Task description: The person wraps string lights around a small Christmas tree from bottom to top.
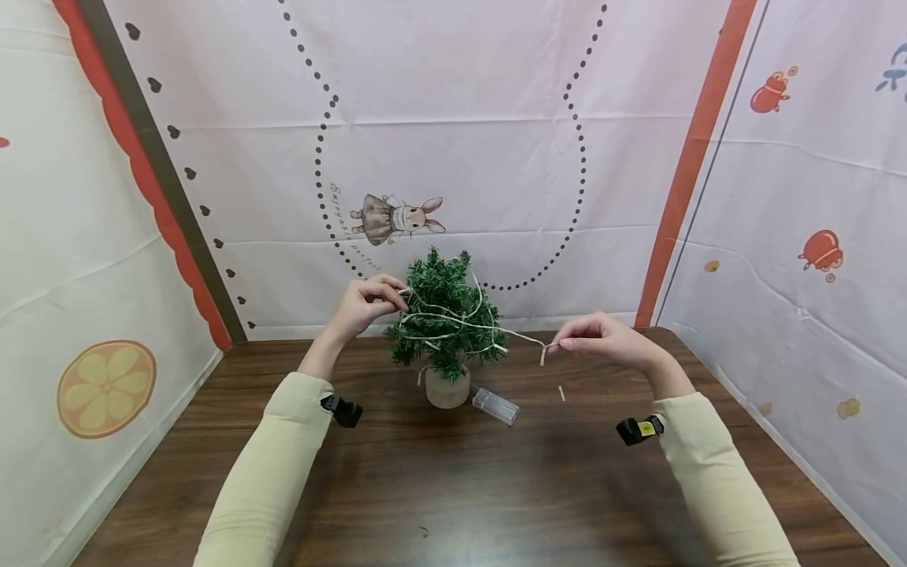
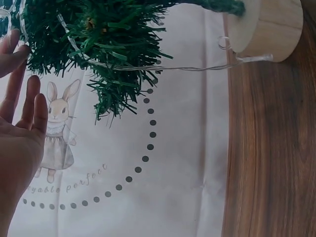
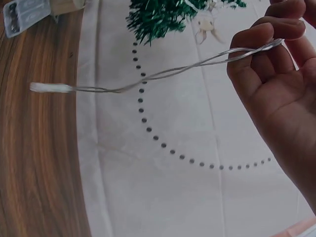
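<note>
A small green artificial Christmas tree [image 1: 442,295] stands on a round wooden base [image 1: 448,389]. A string of clear-wired fairy lights [image 1: 460,318] loops across its branches. At the tree's left side, the left hand [image 1: 370,303] pinches the light string between thumb and fingers, as the left wrist view [image 2: 22,128] partly shows at its edge. Out to the right, the right hand [image 1: 612,340] pinches the string's wire, drawing it out from the tree, and a bulb end [image 3: 49,88] dangles below those fingers. The clear battery box [image 1: 496,406] lies beside the base.
The brown wooden table [image 1: 453,488] is enclosed by printed cloth on the back and both sides. A small pale stick-like piece [image 1: 562,393] lies right of the battery box. A green scrap [image 1: 423,531] lies near the front.
</note>
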`<state>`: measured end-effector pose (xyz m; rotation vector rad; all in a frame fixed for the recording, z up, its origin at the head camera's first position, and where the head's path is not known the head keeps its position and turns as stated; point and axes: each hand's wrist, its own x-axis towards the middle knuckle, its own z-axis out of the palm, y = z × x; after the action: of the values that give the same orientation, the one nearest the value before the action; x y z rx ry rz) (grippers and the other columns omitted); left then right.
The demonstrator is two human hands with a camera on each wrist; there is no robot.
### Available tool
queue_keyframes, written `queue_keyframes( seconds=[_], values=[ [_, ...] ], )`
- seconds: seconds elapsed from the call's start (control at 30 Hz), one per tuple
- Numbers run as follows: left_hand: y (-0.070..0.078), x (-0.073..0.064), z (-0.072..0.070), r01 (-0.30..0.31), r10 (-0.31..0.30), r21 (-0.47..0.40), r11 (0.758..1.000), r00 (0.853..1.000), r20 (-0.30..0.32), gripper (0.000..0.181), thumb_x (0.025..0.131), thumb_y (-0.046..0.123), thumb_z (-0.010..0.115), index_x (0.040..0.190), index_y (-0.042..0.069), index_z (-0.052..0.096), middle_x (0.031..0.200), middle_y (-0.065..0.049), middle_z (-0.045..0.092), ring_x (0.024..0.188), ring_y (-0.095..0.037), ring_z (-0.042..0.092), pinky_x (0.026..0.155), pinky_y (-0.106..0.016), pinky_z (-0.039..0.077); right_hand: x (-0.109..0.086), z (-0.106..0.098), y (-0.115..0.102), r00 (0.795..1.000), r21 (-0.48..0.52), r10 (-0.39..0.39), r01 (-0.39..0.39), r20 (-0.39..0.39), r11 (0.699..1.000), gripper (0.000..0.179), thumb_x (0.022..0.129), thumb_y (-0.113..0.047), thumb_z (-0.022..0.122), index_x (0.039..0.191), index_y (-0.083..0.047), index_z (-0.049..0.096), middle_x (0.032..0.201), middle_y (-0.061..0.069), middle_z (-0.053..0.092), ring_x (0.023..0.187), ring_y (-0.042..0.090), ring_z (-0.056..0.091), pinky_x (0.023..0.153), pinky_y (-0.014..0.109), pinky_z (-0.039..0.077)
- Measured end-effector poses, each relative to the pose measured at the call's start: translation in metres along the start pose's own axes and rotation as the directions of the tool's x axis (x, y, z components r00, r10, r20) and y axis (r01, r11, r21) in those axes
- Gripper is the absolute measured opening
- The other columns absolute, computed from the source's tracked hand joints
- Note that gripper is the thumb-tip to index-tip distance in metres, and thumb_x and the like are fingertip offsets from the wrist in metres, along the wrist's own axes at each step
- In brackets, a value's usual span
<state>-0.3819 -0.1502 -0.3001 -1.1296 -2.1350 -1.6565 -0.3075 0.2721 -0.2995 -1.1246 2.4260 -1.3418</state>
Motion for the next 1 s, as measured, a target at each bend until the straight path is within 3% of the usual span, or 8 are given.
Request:
queue_keyframes(
  seconds=[0.07,0.2,0.37,0.43,0.53,0.67,0.8,1.0],
  values=[
    [0.006,-0.001,0.002,-0.003,0.003,0.029,1.000,1.000,-0.002,0.010,0.085,-0.010,0.061,0.080,-0.011,0.069,0.109,-0.024,0.063,0.108,-0.016,0.057,0.082,-0.020,0.050,-0.004,-0.002,0.004,1.000,0.010,0.027,-0.027,-0.015,1.000,0.021,0.096,-0.011,0.053,0.106,0.002,0.066,0.102,-0.003,0.070,0.092,0.008,0.062,0.078,0.027,0.051],
    [0.011,-0.003,0.005,-0.019,0.021,0.057,0.998,0.999,-0.037,0.010,0.085,-0.010,0.060,0.083,-0.012,0.070,0.110,-0.022,0.064,0.104,-0.008,0.056,0.079,-0.020,0.049,-0.013,-0.007,0.014,0.999,0.077,0.045,-0.043,-0.026,0.996,0.021,0.097,-0.011,0.052,0.108,0.000,0.065,0.101,-0.004,0.069,0.086,0.008,0.062,0.077,0.030,0.054],
    [0.005,-0.003,0.006,-0.003,0.013,0.063,0.998,0.987,-0.161,0.015,0.086,-0.011,0.054,0.082,-0.010,0.068,0.108,-0.013,0.065,0.096,-0.009,0.057,0.070,-0.020,0.046,-0.022,-0.011,0.019,0.997,0.087,0.044,-0.038,-0.068,0.996,0.023,0.098,-0.011,0.051,0.108,0.006,0.063,0.101,-0.006,0.068,0.083,0.006,0.061,0.077,0.028,0.055],
    [0.004,-0.001,0.007,0.015,0.008,0.090,0.996,0.970,-0.243,0.018,0.086,-0.011,0.050,0.081,-0.007,0.067,0.105,-0.010,0.065,0.094,-0.009,0.057,0.069,-0.019,0.045,-0.024,-0.012,0.019,0.993,0.069,0.063,-0.056,-0.101,0.996,0.025,0.098,-0.013,0.052,0.109,0.006,0.063,0.098,-0.007,0.068,0.082,0.005,0.060,0.076,0.027,0.055],
    [0.009,0.003,0.015,0.037,0.042,0.206,0.978,0.930,-0.365,0.020,0.083,-0.010,0.049,0.086,-0.001,0.067,0.101,-0.015,0.062,0.090,-0.014,0.055,0.069,-0.019,0.043,-0.025,-0.013,0.018,0.985,0.052,0.096,-0.089,-0.146,0.995,0.027,0.097,-0.017,0.053,0.110,0.004,0.064,0.092,-0.006,0.067,0.081,0.005,0.059,0.076,0.026,0.055],
    [0.032,0.006,0.029,0.038,0.144,0.373,0.927,0.883,-0.448,0.025,0.078,-0.007,0.050,0.095,0.006,0.064,0.096,-0.010,0.057,0.085,-0.023,0.052,0.069,-0.023,0.043,-0.023,-0.013,0.017,0.978,0.044,0.116,-0.110,-0.172,0.993,0.029,0.097,-0.018,0.054,0.111,0.004,0.064,0.090,-0.006,0.067,0.079,0.005,0.059,0.076,0.025,0.055],
    [0.053,0.011,0.044,-0.054,0.265,0.454,0.890,0.869,-0.418,0.018,0.080,-0.003,0.055,0.095,0.006,0.062,0.093,-0.008,0.058,0.083,-0.024,0.053,0.067,-0.029,0.044,-0.021,-0.015,0.017,0.977,0.063,0.121,-0.111,-0.174,0.992,0.031,0.097,-0.019,0.054,0.113,0.007,0.062,0.096,-0.007,0.069,0.080,0.004,0.059,0.076,0.025,0.055],
    [0.078,0.026,0.072,-0.222,0.417,0.542,0.810,0.869,-0.268,0.009,0.084,0.007,0.067,0.092,0.004,0.065,0.088,-0.008,0.063,0.077,-0.017,0.055,0.066,-0.026,0.046,-0.020,-0.018,0.016,0.979,0.080,0.111,-0.099,-0.169,0.992,0.030,0.097,-0.018,0.054,0.114,0.006,0.062,0.092,-0.005,0.068,0.081,0.006,0.060,0.076,0.026,0.055]
  ],
)
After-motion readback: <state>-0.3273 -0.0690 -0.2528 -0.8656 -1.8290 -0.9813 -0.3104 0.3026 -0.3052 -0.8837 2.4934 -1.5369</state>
